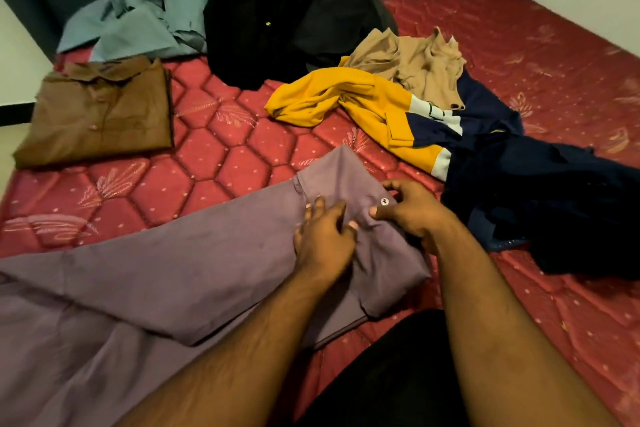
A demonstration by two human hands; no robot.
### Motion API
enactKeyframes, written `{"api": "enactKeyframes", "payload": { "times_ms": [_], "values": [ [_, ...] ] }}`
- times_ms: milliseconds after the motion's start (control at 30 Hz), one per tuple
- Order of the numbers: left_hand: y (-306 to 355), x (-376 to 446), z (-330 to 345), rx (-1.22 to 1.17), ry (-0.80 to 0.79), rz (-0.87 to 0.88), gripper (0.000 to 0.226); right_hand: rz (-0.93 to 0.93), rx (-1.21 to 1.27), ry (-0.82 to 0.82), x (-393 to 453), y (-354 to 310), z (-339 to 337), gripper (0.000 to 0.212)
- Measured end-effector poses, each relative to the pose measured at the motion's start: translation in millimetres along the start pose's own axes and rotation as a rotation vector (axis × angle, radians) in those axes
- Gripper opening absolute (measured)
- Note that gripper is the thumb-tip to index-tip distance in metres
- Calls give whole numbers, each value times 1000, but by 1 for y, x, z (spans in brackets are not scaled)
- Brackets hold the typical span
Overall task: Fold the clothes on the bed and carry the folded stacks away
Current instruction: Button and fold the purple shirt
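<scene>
Two hands work the mauve trousers' waistband.
Left hand (323,239) and right hand (407,210) pinch the mauve trousers (207,260); uneven legs could skew the fold.

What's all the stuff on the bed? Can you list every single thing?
Purple trousers: one, purple, front of bed, under both hands.
Brown shirt: one, brown, folded, left.
Grey clothes: one heap, grey-blue, back left.
Black clothes: one heap, black, back middle.
Beige top: one, beige, crumpled, middle right.
Yellow shirt: one, yellow, white and navy, middle.
Navy clothes: one heap, navy, right.
Mattress: one, red, quilted.
Left hand: on trousers.
Right hand: pinching trousers by the button.
</scene>
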State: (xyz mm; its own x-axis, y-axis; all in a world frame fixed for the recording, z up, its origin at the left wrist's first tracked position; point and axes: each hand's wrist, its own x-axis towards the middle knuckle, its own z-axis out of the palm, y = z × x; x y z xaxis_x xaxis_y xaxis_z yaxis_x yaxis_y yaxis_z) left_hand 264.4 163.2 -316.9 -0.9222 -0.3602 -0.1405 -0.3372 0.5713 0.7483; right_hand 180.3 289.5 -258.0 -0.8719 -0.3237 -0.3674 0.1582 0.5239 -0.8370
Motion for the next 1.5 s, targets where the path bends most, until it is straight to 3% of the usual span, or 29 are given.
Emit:
{"api": "enactKeyframes", "payload": {
  "times_ms": [67,100,167,267,400,467,533,600,733,867,1000,1333,1433,1500],
  "values": [
    [-9,-16,-26,-449,130,-30,34,-114,-57,84,-26,-18,26,47],
    [-12,-27,-42,-678,108,-111,26,-180,-87,125,-40,-27,46,51],
    [-28,-52,-76,-1071,-73,-275,31,-310,-156,146,-71,-40,100,54],
    [-79,-83,-119,-1268,-101,-449,51,-392,-286,137,-107,-46,186,57],
    [-142,-123,-172,-1423,68,-516,60,-415,-79,-84,-152,-51,280,54],
    [-160,-140,-192,-1380,135,-533,36,-401,53,-189,-171,-55,304,55],
    [-169,-147,-202,-1262,211,-497,16,-432,141,-174,-177,-55,305,50],
    [-175,-155,-214,-1215,275,-477,20,-512,101,-116,-175,-58,295,45],
    [-190,-176,-236,-1169,361,-485,19,-722,-238,25,-150,-59,273,21],
    [-212,-190,-258,-1104,356,-523,14,-831,-737,-48,-146,-37,294,51],
    [-229,-195,-270,-1067,394,-507,19,-858,-956,-115,-168,-6,334,74],
    [-230,-222,-271,-399,647,-399,45,-949,-1101,-126,-181,15,360,92],
    [-232,-251,-265,-354,537,-403,69,-953,-1123,-138,-184,12,362,95],
    [-242,-269,-257,-215,460,-527,76,-945,-1109,-157,-189,12,369,94]
  ]
}}
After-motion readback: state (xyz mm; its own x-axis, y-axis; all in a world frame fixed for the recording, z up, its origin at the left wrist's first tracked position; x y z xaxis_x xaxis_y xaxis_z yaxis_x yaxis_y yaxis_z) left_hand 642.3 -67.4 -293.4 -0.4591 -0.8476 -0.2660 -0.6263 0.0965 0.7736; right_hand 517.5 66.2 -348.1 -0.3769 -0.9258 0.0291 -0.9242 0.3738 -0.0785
